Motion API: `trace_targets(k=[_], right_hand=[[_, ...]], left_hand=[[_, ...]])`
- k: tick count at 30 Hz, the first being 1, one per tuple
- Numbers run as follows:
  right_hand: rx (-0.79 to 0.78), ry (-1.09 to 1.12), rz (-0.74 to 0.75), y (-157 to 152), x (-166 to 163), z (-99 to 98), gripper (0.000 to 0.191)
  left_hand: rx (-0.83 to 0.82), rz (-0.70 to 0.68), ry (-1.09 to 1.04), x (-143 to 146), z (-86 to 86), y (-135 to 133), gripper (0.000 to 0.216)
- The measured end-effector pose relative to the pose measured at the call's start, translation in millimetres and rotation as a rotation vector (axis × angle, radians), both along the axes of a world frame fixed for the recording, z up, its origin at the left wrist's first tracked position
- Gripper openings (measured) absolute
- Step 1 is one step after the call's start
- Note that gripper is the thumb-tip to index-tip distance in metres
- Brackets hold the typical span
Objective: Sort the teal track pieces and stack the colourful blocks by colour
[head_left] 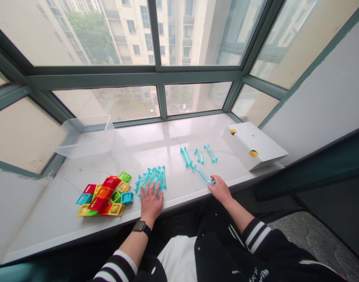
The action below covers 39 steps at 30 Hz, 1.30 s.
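Observation:
My left hand (151,199) lies over the near edge of a pile of clear teal plastic track pieces (150,176), fingers stretched out and spread. At the right, my right hand (219,188) pinches the near end of a curved teal track piece (201,173), which lies on the white sill. Beyond it rest a straight teal piece (185,156), a short curved piece (199,156) and another slightly bent piece (210,153). Left of my left hand is a heap of red, orange, yellow, green and blue plastic frame blocks (104,197).
A clear plastic bin (88,139) stands at the back left against the window. At the right, a white box (256,143) with yellow-and-black tabs sits near the wall. The marble-look sill (179,188) ends at a front edge close to my body.

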State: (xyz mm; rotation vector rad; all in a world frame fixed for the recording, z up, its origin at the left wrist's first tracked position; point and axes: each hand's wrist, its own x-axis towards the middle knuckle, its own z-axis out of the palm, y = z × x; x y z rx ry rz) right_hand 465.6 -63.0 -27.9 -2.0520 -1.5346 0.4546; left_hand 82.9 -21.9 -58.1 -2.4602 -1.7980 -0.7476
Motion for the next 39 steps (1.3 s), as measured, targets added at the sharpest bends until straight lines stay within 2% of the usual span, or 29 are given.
trace_targets(k=[5,8,12,15,22,32,39], right_hand=[[0.085,0.341,-0.124,5,25,5.0,0.04],[0.206,0.43,-0.217,21,46,13.7,0.045],[0.315,0.28,-0.332,58,72,30.4,0.046],[0.313,0.148,-0.343,91,81,37.2,0.042],[0.184,0.006,-0.333,144,75,24.0,0.037],[0.025,-0.135,-0.331,156,80,0.0,0.04],[-0.013,-0.152,-0.314,156,84,-5.9,0.044]], left_hand=[[0.012,-0.003,-0.004,-1,-1.9,1,0.056],[0.02,-0.005,-0.006,-1,-1.5,1,0.055],[0.017,-0.008,-0.004,-2,-2.9,1,0.056],[0.02,-0.005,0.007,-3,-5.2,1,0.054],[0.01,0.002,0.02,-3,-5.2,1,0.052],[0.036,-0.007,0.031,-3,-6.1,0,0.051],[0.038,-0.012,0.014,-3,-5.4,1,0.052]])
